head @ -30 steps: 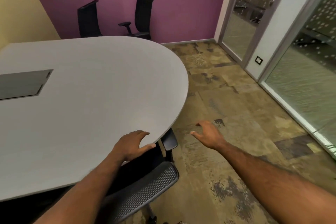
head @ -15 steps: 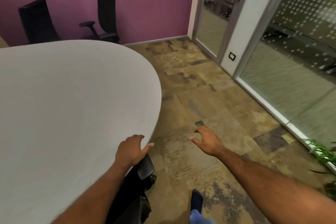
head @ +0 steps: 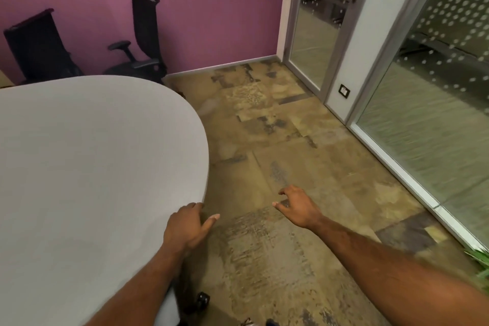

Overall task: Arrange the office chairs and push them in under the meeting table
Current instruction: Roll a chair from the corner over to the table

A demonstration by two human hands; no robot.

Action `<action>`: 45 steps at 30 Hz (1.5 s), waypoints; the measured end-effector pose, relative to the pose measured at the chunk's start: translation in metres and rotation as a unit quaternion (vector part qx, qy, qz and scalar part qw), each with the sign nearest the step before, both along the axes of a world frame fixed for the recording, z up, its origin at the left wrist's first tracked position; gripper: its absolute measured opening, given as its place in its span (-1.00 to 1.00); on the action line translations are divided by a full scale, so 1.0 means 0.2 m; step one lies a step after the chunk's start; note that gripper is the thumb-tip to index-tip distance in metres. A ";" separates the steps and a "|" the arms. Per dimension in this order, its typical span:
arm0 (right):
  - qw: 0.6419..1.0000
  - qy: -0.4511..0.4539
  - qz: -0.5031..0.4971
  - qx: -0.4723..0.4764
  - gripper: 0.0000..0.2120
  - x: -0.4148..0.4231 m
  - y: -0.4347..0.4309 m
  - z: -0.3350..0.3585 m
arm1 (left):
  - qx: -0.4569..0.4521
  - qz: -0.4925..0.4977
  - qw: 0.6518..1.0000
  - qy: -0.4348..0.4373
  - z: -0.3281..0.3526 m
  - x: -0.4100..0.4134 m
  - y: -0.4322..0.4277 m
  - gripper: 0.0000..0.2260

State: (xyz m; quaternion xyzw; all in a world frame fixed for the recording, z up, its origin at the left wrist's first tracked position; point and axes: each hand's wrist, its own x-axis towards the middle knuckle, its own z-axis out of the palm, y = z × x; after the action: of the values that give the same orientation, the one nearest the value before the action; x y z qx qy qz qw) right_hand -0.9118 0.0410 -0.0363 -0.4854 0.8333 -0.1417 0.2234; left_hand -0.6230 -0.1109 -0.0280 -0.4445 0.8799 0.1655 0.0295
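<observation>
The grey oval meeting table [head: 92, 167] fills the left half of the view. My left hand [head: 189, 227] hovers over its rounded near edge, fingers relaxed, holding nothing. My right hand [head: 297, 205] hangs open over the floor to the right of the table. Only a castor [head: 203, 298] of the near chair shows below the table edge; the rest is hidden under the tabletop. Two black office chairs stand against the purple wall beyond the table: one [head: 39, 47] at far left, one with armrests [head: 144, 37] turned sideways.
Patterned brown carpet tiles [head: 277, 140] stretch between the table and a glass partition [head: 423, 114] on the right. A glass door [head: 317, 21] with a metal handle stands at the back right. A green plant [head: 480, 259] pokes in at the right edge.
The near chair has gone out of sight under the table; only a castor remains visible. My left hand has left the armrest. The view has shifted along the table's end.
</observation>
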 end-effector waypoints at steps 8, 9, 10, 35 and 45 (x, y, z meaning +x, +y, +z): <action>0.999 -0.026 -0.015 -0.018 -0.51 -0.35 -0.29 -0.07 | -0.020 0.015 1.000 -0.009 -0.01 -0.34 -0.27 -0.20; 0.999 -0.026 -0.014 -0.015 -0.50 -0.40 -0.35 -0.08 | -0.013 0.020 1.000 -0.008 -0.03 -0.38 -0.31 -0.18; 1.000 -0.025 -0.012 -0.014 -0.50 -0.45 -0.41 -0.09 | -0.006 0.027 1.000 -0.004 -0.04 -0.43 -0.37 -0.17; 1.000 -0.015 0.007 -0.006 -0.51 -1.76 -2.31 -0.10 | -0.021 0.045 0.998 0.031 -0.17 -1.70 -2.15 -0.40; 0.992 -0.018 0.122 -0.015 -0.52 -2.25 -3.21 0.00 | -0.049 0.150 0.988 0.006 -0.10 -2.09 -2.75 -0.34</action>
State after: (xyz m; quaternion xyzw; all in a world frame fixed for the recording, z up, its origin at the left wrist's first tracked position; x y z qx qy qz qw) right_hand -1.3626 -0.6011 -0.0356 -0.5842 0.7613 -0.1346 0.2472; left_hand -1.0405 -0.6617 -0.0482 -0.5711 0.8106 0.1276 -0.0226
